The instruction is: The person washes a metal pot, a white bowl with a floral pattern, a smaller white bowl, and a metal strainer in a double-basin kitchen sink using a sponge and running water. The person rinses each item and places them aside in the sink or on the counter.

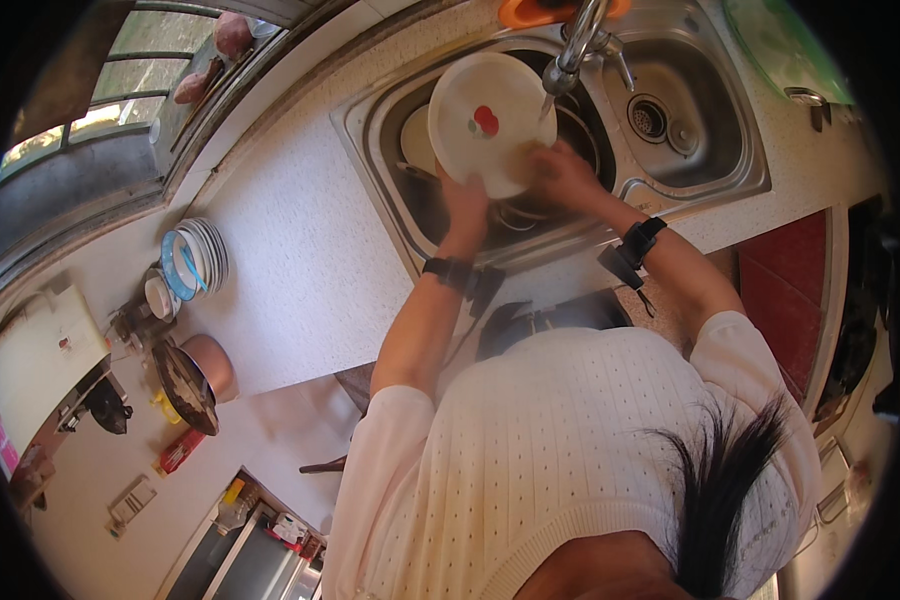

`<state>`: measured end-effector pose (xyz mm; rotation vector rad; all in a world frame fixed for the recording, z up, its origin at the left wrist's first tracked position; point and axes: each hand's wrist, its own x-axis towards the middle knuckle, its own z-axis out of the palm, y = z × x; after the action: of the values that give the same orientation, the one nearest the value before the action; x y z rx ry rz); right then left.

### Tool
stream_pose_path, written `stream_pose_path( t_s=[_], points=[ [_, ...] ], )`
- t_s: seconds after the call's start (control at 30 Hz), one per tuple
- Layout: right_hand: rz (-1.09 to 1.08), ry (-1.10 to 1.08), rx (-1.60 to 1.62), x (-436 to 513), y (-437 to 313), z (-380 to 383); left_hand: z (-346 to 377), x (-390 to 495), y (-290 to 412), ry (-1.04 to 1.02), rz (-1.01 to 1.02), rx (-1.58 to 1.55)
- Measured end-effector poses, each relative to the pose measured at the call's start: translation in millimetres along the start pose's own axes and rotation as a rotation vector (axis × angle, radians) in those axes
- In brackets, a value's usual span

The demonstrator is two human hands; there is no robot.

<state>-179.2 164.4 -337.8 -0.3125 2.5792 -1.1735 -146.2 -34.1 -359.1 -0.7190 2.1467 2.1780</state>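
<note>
A white plate with a red printed motif is tilted over the left sink basin, under the chrome faucet. My left hand grips its lower rim. At the plate's lower right edge is my right hand, blurred, pressing a brownish scrubber against its face; motion smears the scrubber's outline. Water from the spout seems to run onto the plate's right side. Behind the plate, more dishes lie in the basin, partly hidden.
A smaller basin with a drain strainer adjoins on the right. An orange container sits behind the faucet. Stacked plates and a blue-rimmed bowl stand on the left of the counter, near a copper-coloured pot. A green item is at far right.
</note>
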Motion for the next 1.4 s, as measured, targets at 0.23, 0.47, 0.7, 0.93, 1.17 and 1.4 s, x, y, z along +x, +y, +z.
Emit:
stream_pose_path(
  t_s=[0.23, 0.47, 0.7, 0.93, 1.17, 1.4],
  points=[
    [-0.292, 0.224, -0.017, 60, 25, -37, -28, -29, 8, -0.127, -0.174, 0.070],
    [-0.603, 0.269, -0.158, 78, -27, -30, -15, -52, 36, -0.259, -0.410, -0.025],
    [-0.545, 0.168, -0.642, 46, 2, -58, -7, -46, 45, -0.243, -0.328, -0.003],
    [-0.238, -0.384, -0.099, -3, -12, -3, 5, -30, 59, -0.195, -0.368, 0.011],
    [-0.353, 0.090, -0.202, 51, -39, 12, 6, -40, 60, -0.295, -0.467, -0.092],
    [-0.017, -0.302, -0.602, 47, -15, -15, 4, -42, 72, -0.259, -0.445, -0.126]
  ],
)
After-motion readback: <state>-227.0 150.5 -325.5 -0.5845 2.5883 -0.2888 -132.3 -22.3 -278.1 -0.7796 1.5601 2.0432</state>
